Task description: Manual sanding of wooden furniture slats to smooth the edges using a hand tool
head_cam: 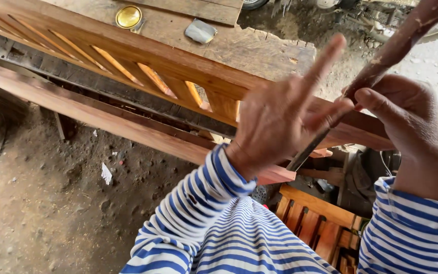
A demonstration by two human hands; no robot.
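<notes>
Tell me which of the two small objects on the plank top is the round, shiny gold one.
The brass-coloured round tin, farther left near the slatted wooden frame. The other, a flat grey metal piece, is dull and angular, lying to its right.
</notes>
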